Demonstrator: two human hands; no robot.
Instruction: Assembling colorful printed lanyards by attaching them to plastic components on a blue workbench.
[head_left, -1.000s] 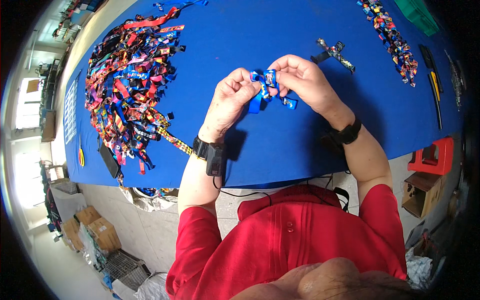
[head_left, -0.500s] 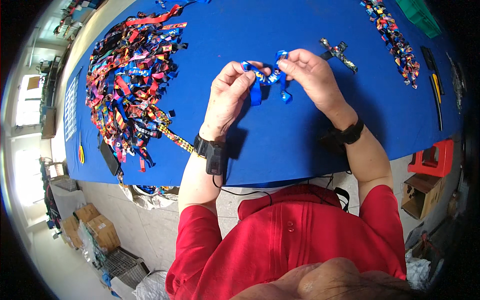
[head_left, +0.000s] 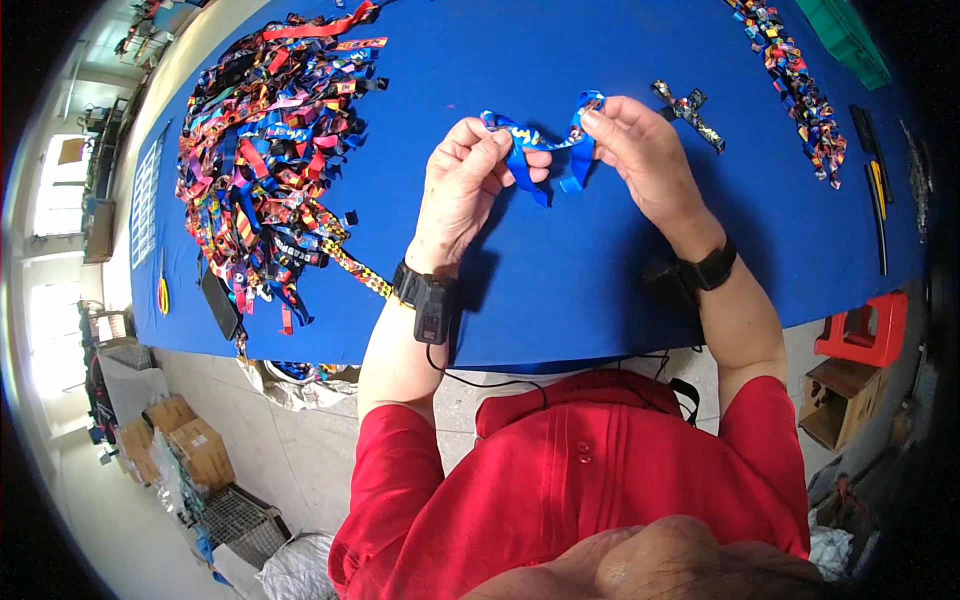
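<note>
Left hand (head_left: 465, 175) nearly closed, with thumb and forefinger pinching one part of a blue printed ribbon (head_left: 580, 157). Right hand (head_left: 643, 150) likewise nearly closed, pinching another part of it. Held above the blue tablecloth (head_left: 480, 300), curved between both hands, with tails hanging down. Possible trouble: slipping from the fingertips, because of so small a grip; also twisting, from unequal turning of the two ends. Beyond the right hand, a dark cross-shaped piece (head_left: 688, 112). To the left, a heap of many-coloured ribbons (head_left: 265, 150); farther right, a long colourful bundle (head_left: 790, 85). As for writing: pale lettering on the held ribbon, too small to read surely; light lettering also within the heap.
</note>
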